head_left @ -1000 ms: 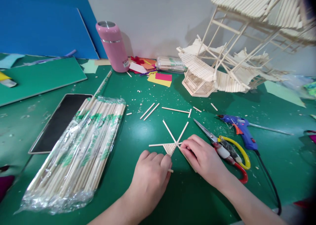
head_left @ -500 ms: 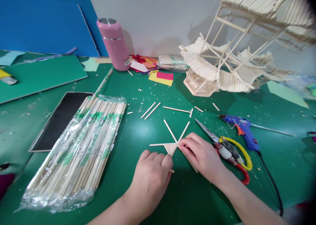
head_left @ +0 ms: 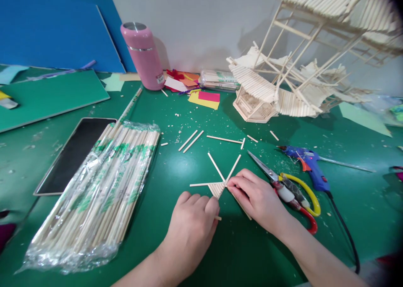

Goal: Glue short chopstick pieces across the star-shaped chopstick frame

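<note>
Right hand (head_left: 260, 201) pinches stick star (head_left: 215, 189); left hand (head_left: 194, 226) at star's seven o'clock, fingers curled, grip hidden; I'd keep star flat

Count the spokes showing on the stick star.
5: the left spoke, upper-left spoke, upper-right spoke, lower-left spoke, partly under the left hand, and lower-right spoke, partly under the right hand, which may hide another.

stick frame (head_left: 215, 190): matt wood | worktop (head_left: 171, 169): smooth, glossy | stick wrapper (head_left: 74, 255): crinkled, shiny clear plastic | scissor blades (head_left: 264, 168): metal
</note>
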`<state>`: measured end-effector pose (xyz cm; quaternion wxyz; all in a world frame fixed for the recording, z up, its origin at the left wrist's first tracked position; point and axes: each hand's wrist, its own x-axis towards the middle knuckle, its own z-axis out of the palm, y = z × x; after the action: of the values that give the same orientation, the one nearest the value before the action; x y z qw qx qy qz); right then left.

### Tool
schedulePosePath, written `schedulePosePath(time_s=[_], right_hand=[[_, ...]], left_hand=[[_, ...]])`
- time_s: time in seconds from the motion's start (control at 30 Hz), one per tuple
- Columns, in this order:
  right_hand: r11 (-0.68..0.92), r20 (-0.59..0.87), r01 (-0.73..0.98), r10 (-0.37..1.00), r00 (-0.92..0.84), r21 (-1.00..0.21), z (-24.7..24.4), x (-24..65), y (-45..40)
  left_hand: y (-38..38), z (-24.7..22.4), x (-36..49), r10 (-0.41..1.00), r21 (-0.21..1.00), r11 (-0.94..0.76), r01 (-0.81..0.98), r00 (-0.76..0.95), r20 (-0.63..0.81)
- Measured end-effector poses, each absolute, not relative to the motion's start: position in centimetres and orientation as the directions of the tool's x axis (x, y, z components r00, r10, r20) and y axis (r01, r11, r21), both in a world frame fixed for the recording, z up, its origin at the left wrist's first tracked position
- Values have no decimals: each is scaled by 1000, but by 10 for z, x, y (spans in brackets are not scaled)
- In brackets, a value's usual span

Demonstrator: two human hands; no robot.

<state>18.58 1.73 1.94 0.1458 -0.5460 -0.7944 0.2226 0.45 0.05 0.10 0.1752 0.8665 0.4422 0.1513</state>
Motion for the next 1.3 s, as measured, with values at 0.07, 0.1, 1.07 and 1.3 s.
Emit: schedulePosePath(time_s=[0.07, 0.1, 1.07, 1.3], right_hand=[[300, -32, 804, 930, -367, -514, 21, 186, 18], [300, -38, 803, 928, -370, -516, 21, 186, 18], [291, -14, 796, 936, -351, -531, 23, 185, 18], [303, 21, 806, 940, -340, -508, 19, 184, 18]], left_hand=[[1, 0, 5, 819, 441, -547, 711, 564, 107], [1, 0, 5, 819, 441, -548, 711, 564, 107], [1, 2, 5, 816, 406, -565, 718, 561, 142], [1, 4, 5, 818, 391, -562, 729, 561, 128]])
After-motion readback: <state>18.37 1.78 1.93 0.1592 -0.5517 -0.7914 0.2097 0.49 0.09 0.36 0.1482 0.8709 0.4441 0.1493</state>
